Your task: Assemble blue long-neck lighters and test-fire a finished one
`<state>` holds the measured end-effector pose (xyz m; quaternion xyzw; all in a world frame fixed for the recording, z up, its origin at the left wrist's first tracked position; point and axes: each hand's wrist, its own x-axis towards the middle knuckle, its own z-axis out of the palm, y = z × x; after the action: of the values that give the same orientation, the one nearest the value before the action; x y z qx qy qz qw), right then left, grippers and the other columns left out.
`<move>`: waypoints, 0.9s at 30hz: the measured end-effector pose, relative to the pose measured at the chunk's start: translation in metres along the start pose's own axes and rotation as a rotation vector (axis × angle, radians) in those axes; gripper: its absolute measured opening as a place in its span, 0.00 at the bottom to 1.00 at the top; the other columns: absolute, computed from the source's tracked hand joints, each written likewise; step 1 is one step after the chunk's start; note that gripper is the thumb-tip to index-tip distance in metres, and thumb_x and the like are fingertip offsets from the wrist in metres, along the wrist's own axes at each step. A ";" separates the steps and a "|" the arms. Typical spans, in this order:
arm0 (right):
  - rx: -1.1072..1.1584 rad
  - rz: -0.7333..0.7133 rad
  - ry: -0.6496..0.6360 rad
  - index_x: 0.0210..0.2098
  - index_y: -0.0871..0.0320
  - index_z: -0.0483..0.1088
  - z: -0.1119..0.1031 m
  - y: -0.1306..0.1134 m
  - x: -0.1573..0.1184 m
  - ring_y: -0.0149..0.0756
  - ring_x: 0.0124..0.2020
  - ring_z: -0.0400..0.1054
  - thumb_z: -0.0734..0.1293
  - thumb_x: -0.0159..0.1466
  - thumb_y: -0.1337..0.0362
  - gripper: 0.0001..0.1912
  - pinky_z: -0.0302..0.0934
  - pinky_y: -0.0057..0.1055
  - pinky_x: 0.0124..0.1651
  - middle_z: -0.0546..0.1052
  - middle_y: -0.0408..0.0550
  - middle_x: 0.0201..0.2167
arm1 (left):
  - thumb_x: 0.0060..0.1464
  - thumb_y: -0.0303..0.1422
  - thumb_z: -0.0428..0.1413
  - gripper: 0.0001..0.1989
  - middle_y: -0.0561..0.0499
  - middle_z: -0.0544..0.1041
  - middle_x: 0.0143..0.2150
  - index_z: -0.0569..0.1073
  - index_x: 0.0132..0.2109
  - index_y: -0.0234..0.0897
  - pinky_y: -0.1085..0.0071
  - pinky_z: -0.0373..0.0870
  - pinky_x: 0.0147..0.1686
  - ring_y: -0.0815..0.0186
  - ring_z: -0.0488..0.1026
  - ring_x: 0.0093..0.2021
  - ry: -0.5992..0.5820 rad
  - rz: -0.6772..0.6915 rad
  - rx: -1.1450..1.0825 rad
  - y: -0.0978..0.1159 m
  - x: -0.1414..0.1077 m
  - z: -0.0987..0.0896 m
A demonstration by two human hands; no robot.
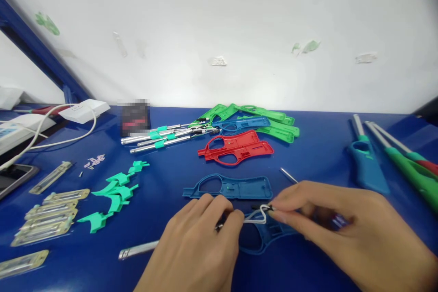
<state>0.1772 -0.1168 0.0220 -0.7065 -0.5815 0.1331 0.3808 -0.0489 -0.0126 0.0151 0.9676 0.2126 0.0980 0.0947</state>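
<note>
My left hand [201, 242] is closed around the metal tube [138, 250] of a lighter, whose end sticks out to the left. From its fingers a white wire [255, 220] runs to my right hand [328, 228]. There, thumb and forefinger pinch a small black piece with the looped wire end. Below the fingers lies a blue lighter shell half [255, 239], partly covered by both hands. Just beyond them another blue shell half [246, 187] rests with its hollow side up. A thin metal rod [289, 174] reaches out from behind my right hand.
Red shell halves [236, 148], green shell halves [277, 130] and several tube assemblies [160, 137] lie toward the wall. Green triggers [118, 189], clear fuel tanks [51, 216] and tiny parts [94, 161] are at left. Whole lighters [367, 159] stand at right. A white cable [65, 143] curves at far left.
</note>
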 end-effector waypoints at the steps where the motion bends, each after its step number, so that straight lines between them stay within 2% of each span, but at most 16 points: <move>1: 0.001 -0.007 -0.005 0.33 0.40 0.81 0.000 0.000 0.000 0.29 0.32 0.82 0.74 0.67 0.52 0.06 0.72 0.16 0.35 0.85 0.30 0.35 | 0.59 0.18 0.50 0.19 0.49 0.84 0.46 0.80 0.49 0.40 0.45 0.85 0.47 0.52 0.82 0.44 -0.012 0.000 -0.003 0.001 0.000 0.000; 4: 0.006 -0.011 -0.017 0.32 0.41 0.81 -0.001 -0.002 0.001 0.29 0.33 0.81 0.74 0.67 0.53 0.06 0.72 0.16 0.37 0.85 0.32 0.35 | 0.61 0.19 0.49 0.18 0.49 0.83 0.45 0.79 0.48 0.40 0.44 0.84 0.50 0.53 0.82 0.45 -0.027 -0.004 -0.008 0.002 0.000 -0.002; 6: 0.029 0.005 -0.007 0.33 0.40 0.81 -0.002 -0.005 0.003 0.27 0.27 0.79 0.75 0.66 0.53 0.05 0.70 0.15 0.32 0.84 0.31 0.32 | 0.62 0.19 0.49 0.16 0.49 0.83 0.46 0.77 0.47 0.40 0.44 0.84 0.51 0.52 0.82 0.46 -0.023 -0.012 -0.009 0.002 -0.001 -0.002; 10: 0.059 0.006 0.003 0.33 0.37 0.82 -0.002 -0.010 0.006 0.24 0.15 0.68 0.76 0.63 0.54 0.02 0.60 0.14 0.20 0.75 0.29 0.18 | 0.63 0.20 0.49 0.13 0.50 0.82 0.45 0.75 0.45 0.40 0.46 0.84 0.50 0.53 0.81 0.45 0.012 -0.018 -0.017 0.001 -0.001 0.001; 14: -0.001 -0.045 0.030 0.36 0.36 0.82 -0.003 -0.010 0.006 0.26 0.17 0.69 0.75 0.66 0.50 0.03 0.60 0.16 0.20 0.76 0.30 0.19 | 0.69 0.22 0.44 0.15 0.50 0.80 0.41 0.74 0.44 0.40 0.47 0.84 0.48 0.55 0.80 0.41 0.056 -0.022 -0.036 0.001 0.001 0.005; 20: -0.061 -0.120 0.002 0.38 0.35 0.82 -0.004 -0.008 0.005 0.25 0.25 0.75 0.72 0.71 0.46 0.08 0.67 0.17 0.27 0.84 0.31 0.34 | 0.72 0.25 0.42 0.15 0.51 0.79 0.43 0.73 0.47 0.42 0.48 0.82 0.50 0.56 0.78 0.43 0.006 -0.045 -0.077 0.003 -0.001 -0.001; 25: -0.176 -0.078 0.067 0.36 0.46 0.85 0.001 -0.007 0.001 0.39 0.29 0.79 0.70 0.69 0.41 0.19 0.74 0.27 0.30 0.83 0.46 0.29 | 0.74 0.28 0.45 0.12 0.53 0.78 0.43 0.72 0.47 0.44 0.55 0.80 0.47 0.57 0.77 0.42 0.010 -0.064 -0.127 0.001 -0.001 -0.004; 27: -0.222 -0.062 0.098 0.36 0.46 0.85 0.003 -0.006 -0.001 0.42 0.30 0.79 0.69 0.68 0.39 0.21 0.74 0.30 0.30 0.82 0.47 0.27 | 0.75 0.29 0.45 0.12 0.53 0.78 0.43 0.72 0.46 0.44 0.57 0.79 0.44 0.57 0.77 0.42 0.020 -0.068 -0.126 0.001 -0.001 -0.005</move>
<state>0.1704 -0.1165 0.0233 -0.7315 -0.5950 0.0216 0.3322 -0.0503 -0.0133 0.0199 0.9509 0.2397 0.1176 0.1564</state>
